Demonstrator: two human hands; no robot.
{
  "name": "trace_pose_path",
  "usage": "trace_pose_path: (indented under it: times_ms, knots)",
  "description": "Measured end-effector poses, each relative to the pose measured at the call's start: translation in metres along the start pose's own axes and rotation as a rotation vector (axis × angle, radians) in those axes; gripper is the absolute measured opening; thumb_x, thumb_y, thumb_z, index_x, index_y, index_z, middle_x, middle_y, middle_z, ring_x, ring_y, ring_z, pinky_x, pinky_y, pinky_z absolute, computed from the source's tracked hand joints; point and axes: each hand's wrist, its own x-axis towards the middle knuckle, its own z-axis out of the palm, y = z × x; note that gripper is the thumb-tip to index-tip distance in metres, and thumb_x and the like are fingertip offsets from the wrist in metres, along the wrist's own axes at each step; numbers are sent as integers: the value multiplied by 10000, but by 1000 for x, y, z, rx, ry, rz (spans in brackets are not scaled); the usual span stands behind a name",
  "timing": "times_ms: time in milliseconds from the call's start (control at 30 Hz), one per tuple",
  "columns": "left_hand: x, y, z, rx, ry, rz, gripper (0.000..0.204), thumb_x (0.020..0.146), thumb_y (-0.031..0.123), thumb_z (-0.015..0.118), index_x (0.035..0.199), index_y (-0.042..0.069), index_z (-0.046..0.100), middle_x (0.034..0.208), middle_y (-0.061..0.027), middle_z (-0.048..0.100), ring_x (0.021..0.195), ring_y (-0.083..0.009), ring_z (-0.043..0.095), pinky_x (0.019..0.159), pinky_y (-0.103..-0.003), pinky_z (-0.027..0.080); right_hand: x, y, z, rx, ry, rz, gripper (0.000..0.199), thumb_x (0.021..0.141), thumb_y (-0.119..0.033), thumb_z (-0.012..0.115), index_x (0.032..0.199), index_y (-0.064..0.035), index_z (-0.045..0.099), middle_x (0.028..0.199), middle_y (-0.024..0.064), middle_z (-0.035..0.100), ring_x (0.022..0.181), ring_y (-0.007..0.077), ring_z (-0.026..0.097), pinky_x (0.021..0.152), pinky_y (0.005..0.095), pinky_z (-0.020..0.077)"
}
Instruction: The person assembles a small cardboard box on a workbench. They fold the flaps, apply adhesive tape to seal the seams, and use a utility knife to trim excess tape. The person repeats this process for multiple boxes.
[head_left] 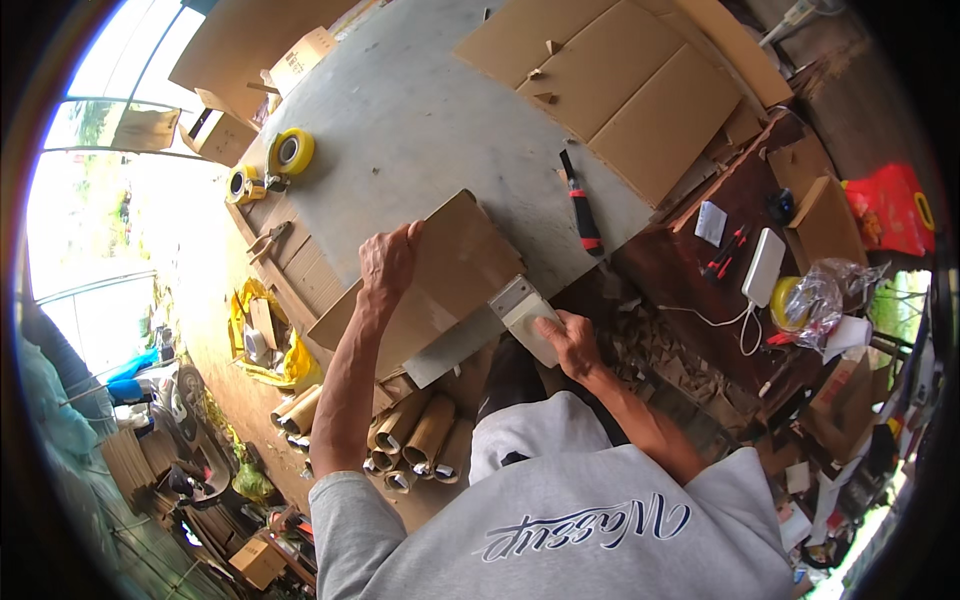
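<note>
A brown cardboard piece [455,270] lies tilted across the near edge of the grey tabletop [400,130]. My left hand [388,262] is closed at its far left edge, fingers curled over the board. In my right hand [572,345] is a broad off-white tool [530,325] with a metal strip at its end, close to the cardboard's right corner. I cannot make out its exact kind. Beyond that hand, a black and red utility knife [582,205] lies on the tabletop with its blade out.
Yellow tape rolls [291,152] and pliers [268,240] lie at the left. Flattened cardboard [620,90] covers the far right. A dark red table [690,270] holds a white power bank [764,267] with a cable. Cardboard tubes [430,430] are stacked below, and scraps litter the floor.
</note>
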Motion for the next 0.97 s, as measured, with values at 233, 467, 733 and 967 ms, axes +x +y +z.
trace_pose_path:
  times_ms: [233, 467, 733, 967]
  knots:
    - [29, -18, -10, -134, -82, -114, 554, 1049, 519, 470, 873, 79, 757, 767, -253, 665, 770, -480, 647, 720, -542, 516, -26, 8, 6, 22, 59, 61, 564, 940, -521, 627, 993, 34, 716, 786, 150, 709, 720, 194, 642, 670, 365, 513]
    - [54, -27, -22, -160, -205, -182, 613, 1053, 555, 450, 858, 51, 737, 774, -273, 646, 793, -492, 630, 730, -532, 503, -17, 10, 14, 13, 73, 68, 586, 941, -531, 624, 955, 50, 702, 737, 123, 671, 691, 169, 594, 637, 358, 486]
    - [108, -65, -12, -156, -235, -222, 690, 1044, 606, 424, 878, 17, 743, 857, -289, 686, 906, -497, 658, 827, -519, 520, 57, 14, 43, 135, 55, -22, 514, 952, -468, 636, 952, 42, 704, 749, 107, 674, 710, 134, 585, 650, 335, 478]
    - [172, -131, 58, -118, -336, -184, 655, 1042, 619, 412, 1154, 43, 703, 1149, -358, 651, 1130, -489, 630, 1010, -517, 478, 116, -30, 72, 58, 66, -69, 509, 947, -462, 648, 1055, 29, 733, 873, 116, 758, 781, 197, 662, 735, 367, 508]
